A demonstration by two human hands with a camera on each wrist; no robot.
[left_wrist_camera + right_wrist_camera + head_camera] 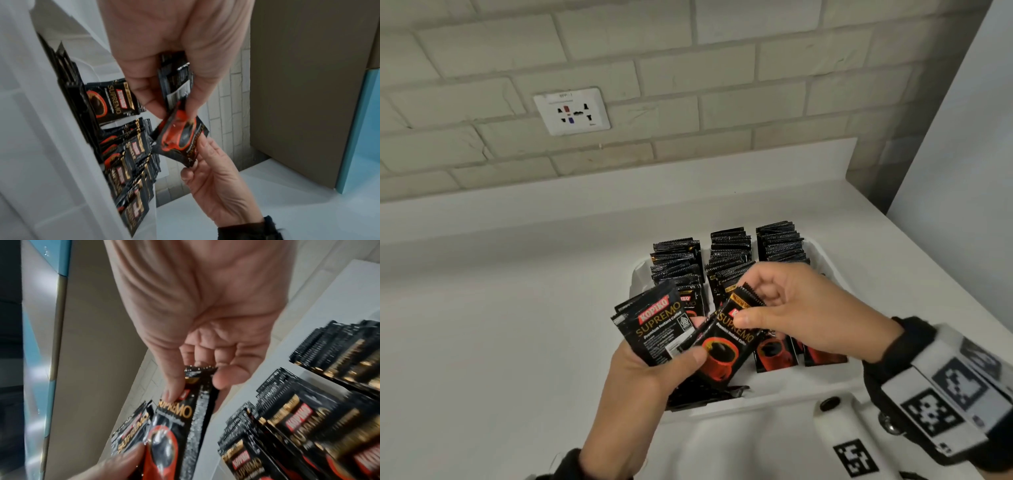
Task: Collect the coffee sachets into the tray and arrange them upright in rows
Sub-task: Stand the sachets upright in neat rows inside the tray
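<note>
White plastic tray (835, 270) on a white counter (500, 308), below a pale brick wall with a white wall socket (571, 110); tray holds three rows of black foil coffee sachets (779, 241) standing upright, red cup and gold lettering on the fronts; a few more black sachets lie flat at the tray's near edge, under the hands.

Left hand (640, 380) over the near edge of the tray, fingers curled round a small stack of black sachets (654, 322), thumb pressed across the front; the stack's top sachet shows its printed back with a white label.

Right hand (801, 315) reaches in from the right, thumb and forefinger pinching the serrated top edge of a single black sachet with a red cup (726, 346); this sachet is tilted, its lower end touching the left thumb, overlapping the stack; remaining right fingers (205, 352) loosely curled behind it.

Both wrists carry black bands; the right one bears a white block with black square markers (941, 401); whole group held just above the tray's front rows.
</note>
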